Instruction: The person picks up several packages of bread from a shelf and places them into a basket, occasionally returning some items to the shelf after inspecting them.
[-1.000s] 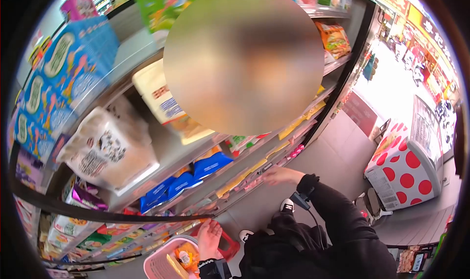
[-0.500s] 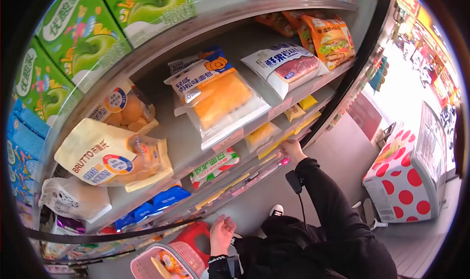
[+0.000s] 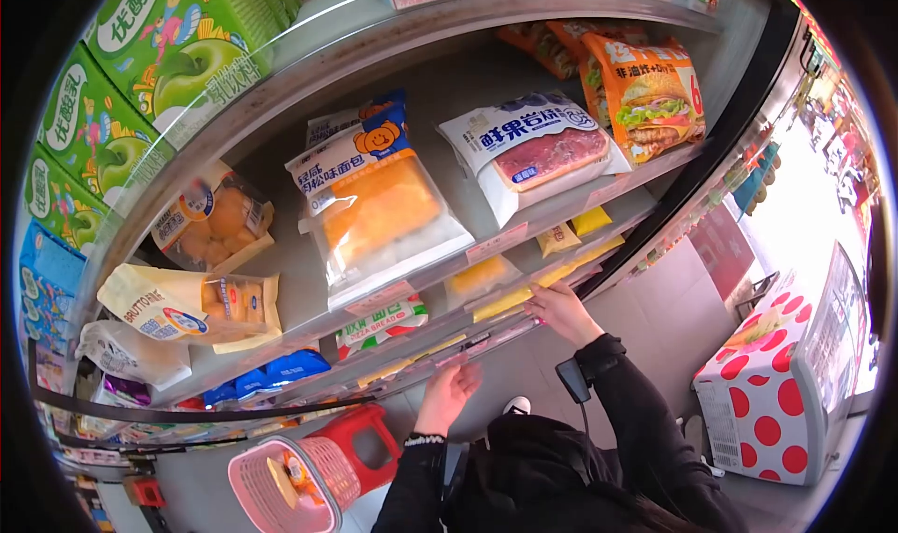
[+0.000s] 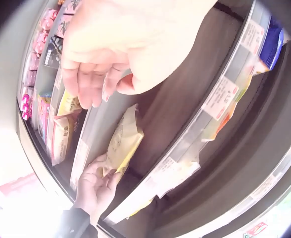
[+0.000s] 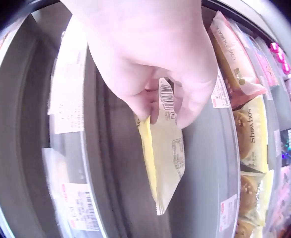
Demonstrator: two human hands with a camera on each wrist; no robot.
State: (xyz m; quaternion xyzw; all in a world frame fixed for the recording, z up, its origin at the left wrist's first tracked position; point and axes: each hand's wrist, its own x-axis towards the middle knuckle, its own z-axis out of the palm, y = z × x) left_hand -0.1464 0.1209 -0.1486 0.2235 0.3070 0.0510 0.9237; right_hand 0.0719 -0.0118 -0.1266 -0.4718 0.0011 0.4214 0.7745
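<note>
A pale yellow packet [image 5: 168,153] with a barcode is pinched at one end by my right hand [image 5: 155,54], over a grey shelf in the right wrist view. The left wrist view shows the same packet [image 4: 123,144] in the right hand [image 4: 96,186], with my left hand [image 4: 130,44] above it, fingers bent loosely and holding nothing. In the head view my right hand [image 3: 564,313] is at the lower shelf edge, while my left hand [image 3: 451,397] hangs in front of the shelves, apart from it.
A pink basket [image 3: 245,496] with orange packets stands beside a red stool [image 3: 360,430] on the floor. Bagged breads, among them an orange-filled one [image 3: 379,217], lie on the shelf above. A dotted freezer [image 3: 767,393] stands at the right.
The head view has swung toward the bread shelf. My left hand has moved up and right, away from the basket. My right hand has stayed near the lower shelves.
</note>
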